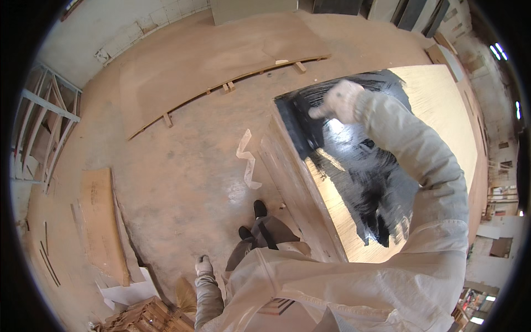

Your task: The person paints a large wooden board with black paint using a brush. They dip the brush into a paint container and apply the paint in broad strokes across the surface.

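Observation:
A pale board (462, 110) lies on a raised block on my right, with wet, glossy black coating (376, 188) spread unevenly over much of it. Over its far left part is my right hand (340, 103) in a whitish glove, arm stretched out. Its fingers are closed and point toward a dark band at the board's left edge. What they hold blends into the black, so I cannot make it out. My left hand (204, 266), also gloved, hangs low at my left side with its fingers curled in and nothing visible in them.
A crumpled pale strip (247, 159) lies on the floor beside the block (298, 180). Farther off, a large brown sheet (221, 66) rests on small wood blocks. Cardboard (102, 221) and a metal frame (47, 124) are on the left; panels (409, 16) lean at the back.

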